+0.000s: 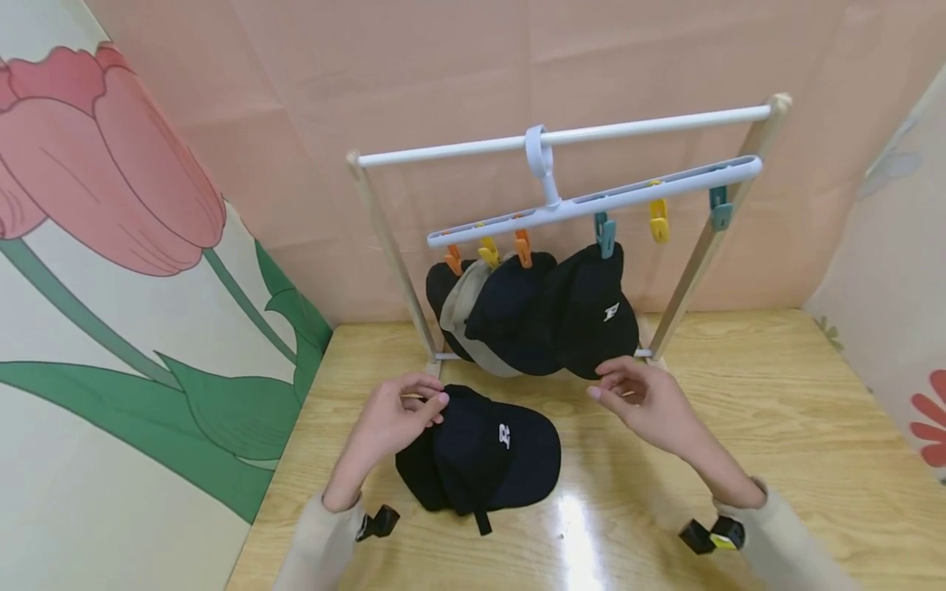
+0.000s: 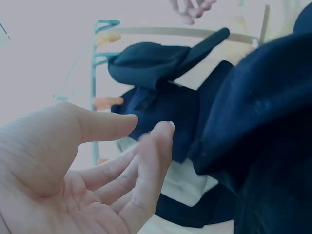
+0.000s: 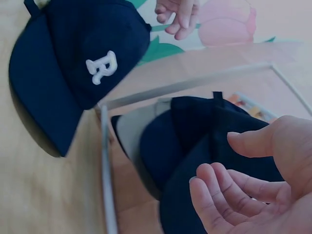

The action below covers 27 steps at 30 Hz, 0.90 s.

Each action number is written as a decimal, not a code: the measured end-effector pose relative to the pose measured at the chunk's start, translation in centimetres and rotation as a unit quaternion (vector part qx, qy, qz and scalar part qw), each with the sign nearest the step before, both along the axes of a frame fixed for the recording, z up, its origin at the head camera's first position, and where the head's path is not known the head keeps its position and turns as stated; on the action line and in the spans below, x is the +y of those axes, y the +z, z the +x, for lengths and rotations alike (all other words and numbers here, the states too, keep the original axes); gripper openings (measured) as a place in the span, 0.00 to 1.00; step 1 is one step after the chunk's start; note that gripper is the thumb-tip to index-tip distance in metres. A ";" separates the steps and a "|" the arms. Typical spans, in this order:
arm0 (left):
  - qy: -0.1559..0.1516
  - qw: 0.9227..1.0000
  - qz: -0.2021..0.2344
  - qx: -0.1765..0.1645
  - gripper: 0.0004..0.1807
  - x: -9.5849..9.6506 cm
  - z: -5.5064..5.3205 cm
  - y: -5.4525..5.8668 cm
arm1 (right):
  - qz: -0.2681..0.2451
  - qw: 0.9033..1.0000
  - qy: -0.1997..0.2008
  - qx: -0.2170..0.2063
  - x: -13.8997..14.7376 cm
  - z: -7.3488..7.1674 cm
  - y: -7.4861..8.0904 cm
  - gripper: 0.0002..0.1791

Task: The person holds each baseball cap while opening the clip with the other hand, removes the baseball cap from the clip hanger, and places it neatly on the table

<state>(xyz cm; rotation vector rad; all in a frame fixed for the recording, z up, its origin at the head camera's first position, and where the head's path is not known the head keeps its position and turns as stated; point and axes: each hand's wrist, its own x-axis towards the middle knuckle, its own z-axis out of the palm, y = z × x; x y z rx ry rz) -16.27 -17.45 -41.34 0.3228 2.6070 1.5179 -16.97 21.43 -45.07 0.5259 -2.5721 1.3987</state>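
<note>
Six clips [image 1: 659,222] along a pale blue hanger [image 1: 665,190]: two orange, two yellow, two teal, the last two at right hanging free. Hooked over a white rail [image 1: 650,130] between two wooden posts [image 1: 691,275]. Pink backdrop [image 1: 406,74] behind; tulip mural [image 1: 148,172] at left, cut off by the edge of the head view.

Four caps clipped up, overlapping: from left, black cap [image 1: 438,287], beige cap [image 1: 460,304], navy cap [image 1: 502,324], lettered black cap [image 1: 584,308] in front. Rear three partly hidden; white mark on the front one too small to read.

One loose cap [image 1: 473,460], bill to the right, on the wooden table [image 1: 776,435], in front of the rack's left side. White R legible in the right wrist view; cut off in the left wrist view, hazy there.

Left hand [image 1: 402,412] over the loose cap's edge, blocking part of it; fingers bent loosely, released. Right hand [image 1: 645,404] near the lettered black cap's brim; thumb and fingertips apart, likewise released. Cannot tell whether touching either cap. One black device strapped at each wrist.
</note>
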 end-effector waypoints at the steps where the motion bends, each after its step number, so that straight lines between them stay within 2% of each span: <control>1: 0.000 1.000 -0.001 0.005 0.11 0.2 -0.1 0.2 | -0.001 1.000 -0.003 0.008 0.2 -0.1 0.3 0.13; 8: -0.010 0.999 -0.006 0.049 0.10 1.8 -0.3 1.3 | -0.005 0.999 -0.022 0.036 1.0 -0.4 2.3 0.16; 14: -0.033 0.996 -0.011 0.084 0.11 2.8 -0.8 1.8 | -0.020 0.998 -0.026 0.055 1.0 -0.5 3.2 0.17; 20: -0.045 0.995 0.006 0.089 0.12 3.9 -1.4 2.7 | -0.046 0.995 -0.035 0.084 0.9 -0.9 4.2 0.19; 27: -0.044 0.993 0.024 0.105 0.13 5.2 -2.0 3.6 | -0.076 0.989 -0.046 0.115 0.6 -1.0 5.7 0.19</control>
